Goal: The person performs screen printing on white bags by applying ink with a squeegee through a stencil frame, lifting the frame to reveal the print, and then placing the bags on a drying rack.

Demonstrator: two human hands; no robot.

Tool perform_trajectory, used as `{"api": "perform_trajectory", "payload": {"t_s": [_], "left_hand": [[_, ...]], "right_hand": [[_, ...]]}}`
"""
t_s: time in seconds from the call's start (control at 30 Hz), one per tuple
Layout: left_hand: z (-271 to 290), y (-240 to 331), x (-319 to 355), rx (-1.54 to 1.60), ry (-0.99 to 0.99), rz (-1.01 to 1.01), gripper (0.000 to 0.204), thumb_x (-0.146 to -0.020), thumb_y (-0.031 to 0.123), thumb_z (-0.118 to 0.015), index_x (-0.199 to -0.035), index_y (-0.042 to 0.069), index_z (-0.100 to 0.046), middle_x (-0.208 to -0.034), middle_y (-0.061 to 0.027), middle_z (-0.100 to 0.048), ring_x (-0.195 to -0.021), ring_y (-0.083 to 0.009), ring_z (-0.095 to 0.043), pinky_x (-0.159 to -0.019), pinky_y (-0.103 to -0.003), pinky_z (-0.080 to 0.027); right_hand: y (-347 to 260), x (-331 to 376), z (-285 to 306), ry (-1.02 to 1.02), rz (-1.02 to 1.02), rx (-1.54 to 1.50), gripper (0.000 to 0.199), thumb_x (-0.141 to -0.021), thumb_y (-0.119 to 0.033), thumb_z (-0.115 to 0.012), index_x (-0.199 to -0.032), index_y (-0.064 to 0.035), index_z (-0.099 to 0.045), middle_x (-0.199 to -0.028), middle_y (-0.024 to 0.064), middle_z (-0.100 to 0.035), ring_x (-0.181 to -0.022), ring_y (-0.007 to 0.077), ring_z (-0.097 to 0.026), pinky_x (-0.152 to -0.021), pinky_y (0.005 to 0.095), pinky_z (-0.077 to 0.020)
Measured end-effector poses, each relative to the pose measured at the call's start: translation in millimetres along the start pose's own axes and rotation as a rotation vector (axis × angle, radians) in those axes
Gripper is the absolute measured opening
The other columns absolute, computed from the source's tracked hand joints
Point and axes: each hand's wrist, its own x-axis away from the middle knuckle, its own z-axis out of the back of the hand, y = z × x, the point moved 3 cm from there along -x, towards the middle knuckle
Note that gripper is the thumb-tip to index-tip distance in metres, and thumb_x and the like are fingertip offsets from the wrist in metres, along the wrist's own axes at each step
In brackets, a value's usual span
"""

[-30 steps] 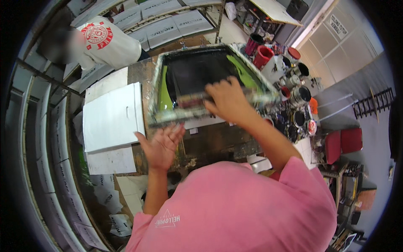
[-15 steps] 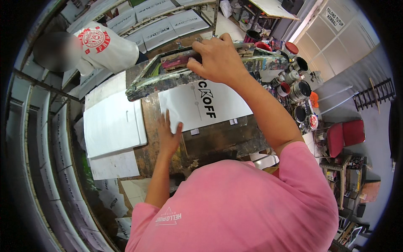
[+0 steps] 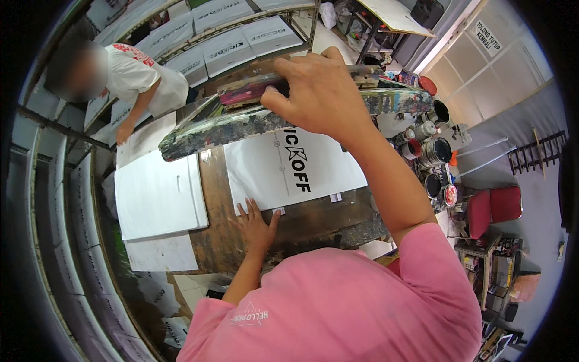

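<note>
The right hand point(image 3: 319, 99) is raised and stretched forward, palm down, its fingers point(image 3: 283, 90) curled over and clamped in a firm grasp — the bare right forearm runs back from it to a pink sleeve. The left hand point(image 3: 256, 226) lies lower and nearer the body, flat, fingers spread and pointing forward — its forearm is bare too.

Workshop interior, seen from above. Upper left: metal drying racks point(image 3: 241, 30) carrying rows of white sheets, which run on down the left edge. Upper right: pale panelled wall or door point(image 3: 506, 66) with daylight along its edge, and a small table point(image 3: 395, 15) with dark legs in front. Right side: grey floor point(image 3: 543, 199), a red stool point(image 3: 494, 208), a black metal rack point(image 3: 534, 158), and a cluttered low shelf point(image 3: 494, 265). Centre right: open paint cans point(image 3: 435, 151) in a cluster.
</note>
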Motion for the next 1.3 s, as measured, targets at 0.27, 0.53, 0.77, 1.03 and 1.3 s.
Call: {"api": "perform_trajectory", "payload": {"t_s": [0.27,0.53,0.77,1.03,1.3], "left_hand": [[96,30,-52,0.713,0.463,0.067,0.048,-0.105,0.021,-0.071,-0.147,-0.002,-0.063,-0.154,-0.0272,-0.058,-0.15,-0.0365,-0.049,-0.115,-0.043,-0.047],[99,-124,-3,0.752,0.618,0.297,0.044,-0.106,0.019,-0.069,-0.144,-0.004,-0.065,-0.158,-0.0247,-0.056,-0.143,-0.0304,-0.057,-0.114,-0.038,-0.048],[97,-306,20,0.41,0.696,0.412,0.048,-0.104,0.027,-0.071,-0.141,-0.003,-0.068,-0.146,-0.0275,-0.065,-0.138,-0.0375,-0.061,-0.115,-0.041,-0.046],[159,-219,-17,0.565,0.596,0.347,0.072,-0.105,0.039,-0.069,-0.159,-0.001,-0.044,-0.156,-0.0248,-0.056,-0.145,-0.0362,-0.053,-0.121,-0.045,-0.04],[156,29,39,2.458,-0.261,0.148,0.11,-0.098,0.084,-0.046,-0.165,0.001,-0.024,-0.159,-0.0277,-0.04,-0.148,-0.044,-0.044,-0.127,-0.059,-0.032]], "right_hand": [[10,-27,2,-0.004,-0.001,-0.007,0.041,-0.089,-0.042,-0.06,-0.09,-0.0028,-0.072,-0.081,0.0165,-0.073,-0.083,0.0372,-0.07,-0.09,0.0477,-0.0453],[4,-20,4,0.017,-0.004,-0.036,0.045,-0.089,-0.044,-0.059,-0.09,-0.0012,-0.074,-0.085,0.019,-0.074,-0.085,0.0365,-0.07,-0.094,0.048,-0.0447],[-5,-8,6,-0.073,-0.064,-0.001,0.042,-0.088,-0.041,-0.06,-0.092,-0.0003,-0.072,-0.085,0.0201,-0.072,-0.086,0.0376,-0.069,-0.094,0.047,-0.044],[-18,18,-2,-0.025,-0.024,-0.007,0.048,-0.09,-0.044,-0.06,-0.109,-0.0003,-0.068,-0.082,0.0203,-0.072,-0.082,0.039,-0.069,-0.087,0.0482,-0.0432],[-39,159,-49,-0.47,0.034,0.115,0.064,-0.094,-0.048,-0.071,-0.14,-0.0053,-0.063,-0.107,0.0117,-0.066,-0.1,0.0334,-0.061,-0.092,0.0495,-0.0435]]}}
